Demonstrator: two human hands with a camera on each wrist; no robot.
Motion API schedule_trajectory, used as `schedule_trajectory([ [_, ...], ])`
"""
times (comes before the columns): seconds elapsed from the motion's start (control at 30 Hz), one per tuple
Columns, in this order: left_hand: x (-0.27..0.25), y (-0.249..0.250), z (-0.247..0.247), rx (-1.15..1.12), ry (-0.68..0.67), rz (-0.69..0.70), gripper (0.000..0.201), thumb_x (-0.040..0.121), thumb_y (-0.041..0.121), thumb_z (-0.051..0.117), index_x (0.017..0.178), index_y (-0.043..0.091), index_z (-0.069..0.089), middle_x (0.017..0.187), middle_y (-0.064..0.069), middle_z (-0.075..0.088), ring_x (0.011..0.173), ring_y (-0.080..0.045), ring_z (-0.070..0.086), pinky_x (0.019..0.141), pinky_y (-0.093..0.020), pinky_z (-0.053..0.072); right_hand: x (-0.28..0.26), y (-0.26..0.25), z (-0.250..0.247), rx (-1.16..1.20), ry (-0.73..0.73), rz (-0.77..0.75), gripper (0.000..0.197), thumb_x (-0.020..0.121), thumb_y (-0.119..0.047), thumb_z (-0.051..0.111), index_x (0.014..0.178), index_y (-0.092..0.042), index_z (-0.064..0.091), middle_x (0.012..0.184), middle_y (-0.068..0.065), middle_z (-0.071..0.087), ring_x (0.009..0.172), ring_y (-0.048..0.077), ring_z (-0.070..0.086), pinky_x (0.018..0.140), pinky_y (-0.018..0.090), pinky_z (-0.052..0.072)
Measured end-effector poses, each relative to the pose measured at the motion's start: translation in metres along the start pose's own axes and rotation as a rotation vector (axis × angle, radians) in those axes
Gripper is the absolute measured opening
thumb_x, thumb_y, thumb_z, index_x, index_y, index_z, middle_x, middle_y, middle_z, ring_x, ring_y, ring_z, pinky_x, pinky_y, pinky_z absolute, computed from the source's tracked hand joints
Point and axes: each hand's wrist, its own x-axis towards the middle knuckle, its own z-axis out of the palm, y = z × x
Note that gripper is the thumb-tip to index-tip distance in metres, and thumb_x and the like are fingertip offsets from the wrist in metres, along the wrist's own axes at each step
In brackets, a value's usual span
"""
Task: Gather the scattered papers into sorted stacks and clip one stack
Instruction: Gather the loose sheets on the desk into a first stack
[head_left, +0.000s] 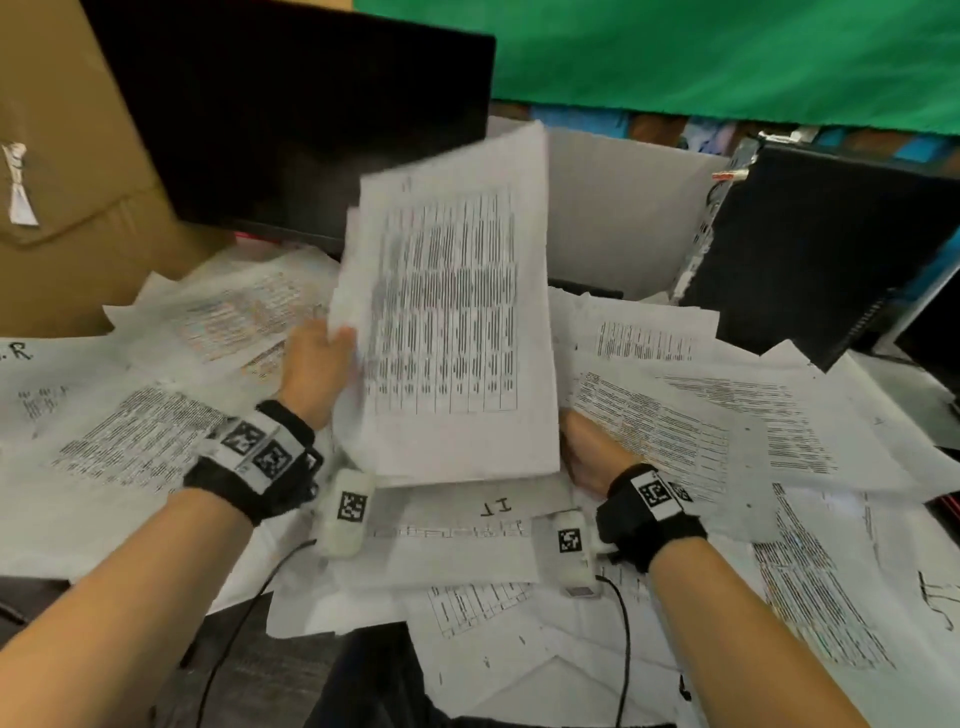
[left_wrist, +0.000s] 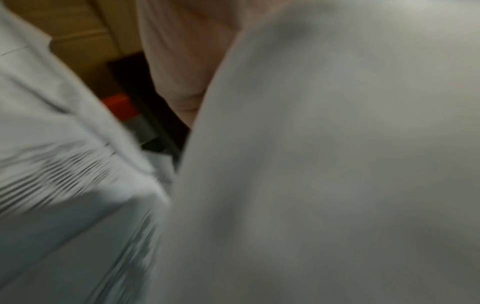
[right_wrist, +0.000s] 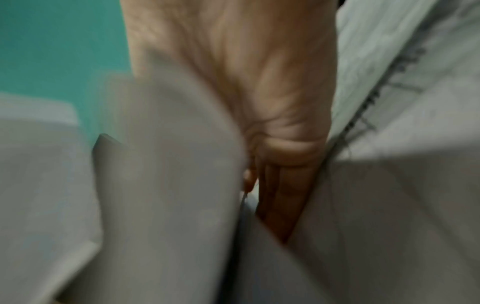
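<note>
I hold a stack of printed table sheets tilted up above the desk. My left hand grips its left edge with the thumb on the front. My right hand holds the lower right corner, its fingers hidden behind the sheets. In the blurred left wrist view the stack fills the right side beside my left hand. The right wrist view shows my right hand pinching a fold of the stack. Scattered papers cover the desk, one sheet marked "IT" lying under the stack. No clip is in sight.
A dark monitor stands at the back, with a cardboard box to its left. A black computer case stands at the right, and a grey partition with a green cloth behind. Thin cables trail from both wrists.
</note>
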Motion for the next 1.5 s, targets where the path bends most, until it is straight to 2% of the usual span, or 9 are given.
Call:
schedule_trajectory([
  [0.2, -0.009, -0.058, 0.025, 0.344, -0.248, -0.387, 0.036, 0.094, 0.013, 0.047, 0.125, -0.005, 0.042, 0.119, -0.021, 0.052, 0.104, -0.034, 0.055, 0.079, -0.038, 0.046, 0.001, 0.007, 0.005, 0.219, -0.035, 0.143, 0.096, 0.071, -0.090, 0.042, 0.139, -0.023, 0.051, 0.140, 0.007, 0.057, 0.130, 0.026, 0.051, 0.111, 0.052, 0.036],
  [0.33, -0.021, -0.055, 0.033, -0.019, -0.256, -0.372, 0.064, 0.087, 0.003, 0.062, 0.138, -0.001, 0.025, 0.122, -0.015, 0.051, 0.102, -0.027, 0.055, 0.075, -0.033, 0.048, -0.015, -0.009, 0.028, -0.045, -0.101, 0.046, 0.044, 0.086, -0.041, 0.071, 0.125, -0.026, 0.060, 0.126, 0.009, 0.064, 0.108, 0.028, 0.064, 0.089, 0.041, 0.054],
  [0.47, -0.032, -0.030, 0.023, -0.154, -0.181, -0.122, 0.036, 0.085, -0.002, 0.060, 0.116, 0.008, 0.046, 0.110, -0.006, 0.061, 0.100, -0.024, 0.061, 0.073, -0.028, 0.050, -0.027, -0.031, 0.018, -0.099, -0.006, -0.197, 0.051, 0.088, 0.002, 0.062, 0.135, -0.015, 0.053, 0.114, 0.004, 0.068, 0.099, 0.020, 0.067, 0.076, 0.029, 0.055],
  [0.67, -0.052, 0.052, 0.019, -0.293, -0.107, 0.364, 0.037, 0.091, -0.009, 0.042, 0.122, 0.012, 0.041, 0.105, 0.018, 0.053, 0.090, 0.015, 0.055, 0.075, -0.005, 0.046, -0.056, -0.078, -0.015, -0.086, 0.089, -0.509, 0.052, 0.089, 0.000, 0.062, 0.135, -0.021, 0.050, 0.119, -0.003, 0.069, 0.105, 0.012, 0.069, 0.084, 0.030, 0.058],
  [0.87, -0.052, 0.085, 0.036, -0.388, -0.037, 0.586, 0.031, 0.098, -0.002, 0.035, 0.128, 0.003, 0.032, 0.107, 0.020, 0.048, 0.094, 0.020, 0.051, 0.081, -0.003, 0.042, -0.076, -0.100, -0.038, -0.014, 0.215, -0.673, 0.044, 0.092, -0.005, 0.062, 0.133, -0.014, 0.051, 0.126, 0.001, 0.066, 0.115, 0.012, 0.064, 0.097, 0.032, 0.052],
  [1.1, -0.046, 0.036, 0.078, -0.348, -0.149, 0.239, 0.036, 0.100, 0.011, 0.038, 0.133, 0.003, 0.026, 0.107, 0.013, 0.046, 0.086, 0.002, 0.050, 0.085, -0.023, 0.044, -0.069, -0.054, -0.033, -0.065, 0.081, -0.310, 0.048, 0.080, -0.019, 0.078, 0.123, -0.026, 0.059, 0.111, -0.012, 0.071, 0.105, 0.004, 0.065, 0.107, 0.035, 0.044],
  [1.27, -0.028, 0.017, 0.091, -0.318, -0.319, -0.061, 0.031, 0.099, 0.004, 0.042, 0.071, 0.018, 0.044, 0.071, 0.012, 0.042, 0.069, -0.002, 0.044, 0.061, -0.006, 0.039, -0.061, -0.042, -0.046, 0.390, 0.217, -0.217, 0.033, 0.102, -0.005, 0.039, 0.088, -0.019, 0.066, 0.047, -0.017, 0.063, 0.066, 0.006, 0.067, 0.057, 0.013, 0.055],
  [1.37, -0.027, 0.028, 0.090, -0.493, -0.347, -0.113, 0.032, 0.102, 0.012, 0.035, 0.079, 0.014, 0.056, 0.061, 0.012, 0.063, 0.063, -0.001, 0.061, 0.059, -0.014, 0.049, -0.058, -0.045, -0.060, 0.554, 0.225, -0.263, 0.013, 0.088, -0.015, 0.056, 0.090, -0.012, 0.069, 0.069, -0.003, 0.070, 0.054, 0.004, 0.067, 0.067, 0.026, 0.060],
  [1.5, -0.029, 0.007, 0.103, -0.501, -0.288, -0.257, 0.021, 0.093, -0.004, 0.048, 0.086, 0.004, 0.066, 0.084, -0.014, 0.070, 0.087, -0.029, 0.062, 0.065, -0.029, 0.055, -0.043, -0.028, -0.097, -0.002, 0.583, -0.116, 0.041, 0.094, -0.032, 0.061, 0.127, -0.009, 0.054, 0.120, 0.003, 0.062, 0.112, 0.021, 0.057, 0.093, 0.034, 0.047],
])
